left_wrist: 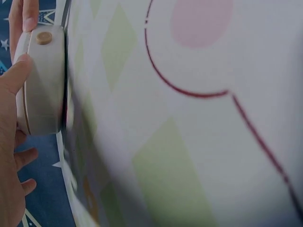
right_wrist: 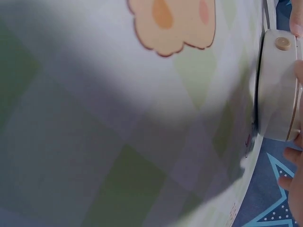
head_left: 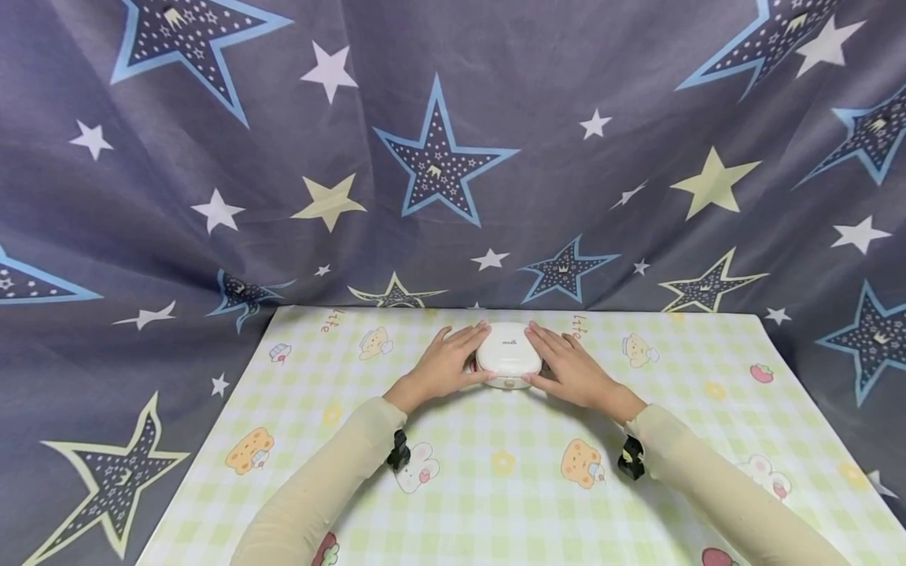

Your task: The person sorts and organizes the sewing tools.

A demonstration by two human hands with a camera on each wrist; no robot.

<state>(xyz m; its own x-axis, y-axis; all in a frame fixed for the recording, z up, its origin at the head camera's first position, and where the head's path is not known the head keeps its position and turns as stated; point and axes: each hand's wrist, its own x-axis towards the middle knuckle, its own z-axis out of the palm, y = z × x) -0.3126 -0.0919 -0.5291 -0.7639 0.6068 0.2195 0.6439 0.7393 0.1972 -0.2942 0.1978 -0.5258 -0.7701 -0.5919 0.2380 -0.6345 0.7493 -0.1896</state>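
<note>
A white rounded case (head_left: pixel 508 350) with a lid stands near the table's far edge, dark lettering on its top. A thin gold seam and a round gold button (left_wrist: pixel 44 38) show on its front wall. My left hand (head_left: pixel 449 363) holds its left side, the thumb on the front by the seam and the fingers reaching along the lid's side. From the right, my right hand (head_left: pixel 569 365) grips it the same way, its thumb near the button. Both wrist views show the case (right_wrist: pixel 279 90) resting on the tabletop, its lid down. What is inside stays hidden.
A table (head_left: pixel 495 503) wears a green-and-white checked cover printed with cartoon animals and strawberries. Behind it and at both sides hangs a dark blue curtain (head_left: pixel 552 71) with stars. Small black devices (head_left: pixel 631 458) are strapped under both wrists.
</note>
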